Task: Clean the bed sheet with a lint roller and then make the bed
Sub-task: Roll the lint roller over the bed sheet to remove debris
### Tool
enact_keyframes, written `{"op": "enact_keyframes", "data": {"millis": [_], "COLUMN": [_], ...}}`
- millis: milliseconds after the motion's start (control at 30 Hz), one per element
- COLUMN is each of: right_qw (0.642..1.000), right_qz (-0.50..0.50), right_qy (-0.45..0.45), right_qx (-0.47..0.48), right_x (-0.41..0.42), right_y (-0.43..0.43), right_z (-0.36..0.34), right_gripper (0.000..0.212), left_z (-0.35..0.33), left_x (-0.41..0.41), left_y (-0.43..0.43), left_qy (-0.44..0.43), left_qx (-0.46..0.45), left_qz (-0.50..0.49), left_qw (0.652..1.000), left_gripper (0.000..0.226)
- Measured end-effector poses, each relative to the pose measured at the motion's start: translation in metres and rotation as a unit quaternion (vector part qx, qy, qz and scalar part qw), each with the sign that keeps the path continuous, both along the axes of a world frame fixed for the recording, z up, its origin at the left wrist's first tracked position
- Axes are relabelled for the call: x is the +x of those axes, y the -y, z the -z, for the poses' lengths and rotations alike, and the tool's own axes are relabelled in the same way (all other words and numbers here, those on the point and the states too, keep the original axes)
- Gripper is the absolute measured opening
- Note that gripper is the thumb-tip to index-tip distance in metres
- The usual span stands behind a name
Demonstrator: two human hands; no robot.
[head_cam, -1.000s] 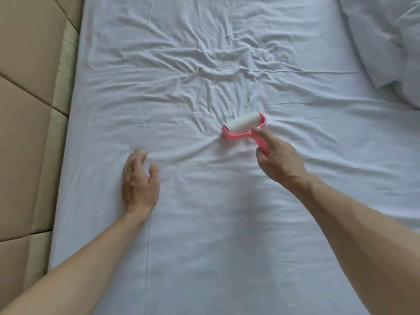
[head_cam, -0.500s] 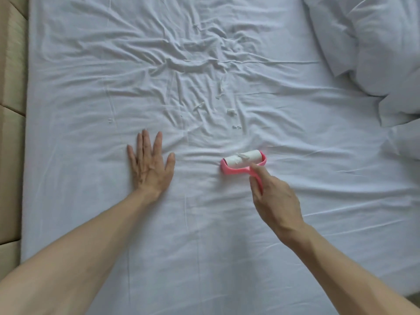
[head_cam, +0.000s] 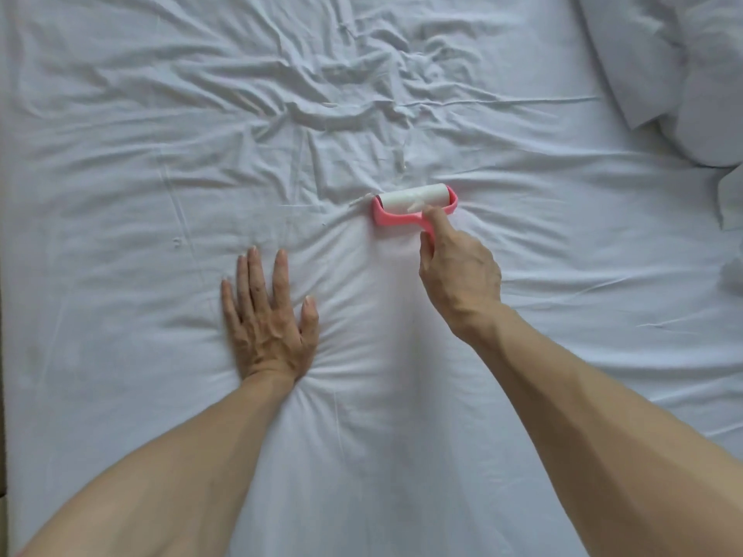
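Much wrinkled bed sheet (head_cam: 161, 162) ahead; L hand (head_cam: 267, 315) pressed flat, R hand (head_cam: 458, 275) fingers gripping lint roller (head_cam: 410, 205); pillow (head_cam: 663, 54) top-right.

Lies under a creased white sheet (head_cam: 161, 162). Carries a roller (head_cam: 414, 203) at the right fingertips (head_cam: 433, 214), lint (head_cam: 400, 164) just beyond, a flat left hand (head_cam: 265, 315) beside, bunched bedding (head_cam: 663, 66) far right.

Farther up the bed sheet (head_cam: 161, 162): lint roller (head_cam: 414, 205), right hand (head_cam: 458, 271).

bedding: white pillow (head_cam: 659, 66) upper right | left edge: dim strip (head_cam: 2, 456), perhaps headboard | light: soft, even
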State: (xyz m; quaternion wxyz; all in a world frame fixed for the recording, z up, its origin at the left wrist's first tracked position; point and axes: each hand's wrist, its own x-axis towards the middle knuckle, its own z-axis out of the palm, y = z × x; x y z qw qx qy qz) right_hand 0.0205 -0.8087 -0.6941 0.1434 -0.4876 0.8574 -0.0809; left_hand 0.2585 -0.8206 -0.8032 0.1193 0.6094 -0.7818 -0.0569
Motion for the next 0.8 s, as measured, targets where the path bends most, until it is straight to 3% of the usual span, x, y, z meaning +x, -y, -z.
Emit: {"op": "enact_keyframes", "data": {"millis": [233, 800], "right_qw": [1.0, 0.998], "right_qz": [-0.002, -0.024], "right_qy": [-0.009, -0.008], "right_qx": [-0.015, -0.06], "right_x": [-0.005, -0.019], "right_y": [0.053, 0.089], "right_z": [0.01, 0.024], "right_gripper": [0.035, 0.03], "left_z": [0.005, -0.005], "left_x": [0.0, 0.0], "left_y": [0.001, 0.0], "left_qy": [0.006, -0.004], "left_qx": [0.004, -0.01], "left_qz": [-0.001, -0.005], "left_qw": [1.0, 1.0], "left_gripper": [0.074, 0.072]}}
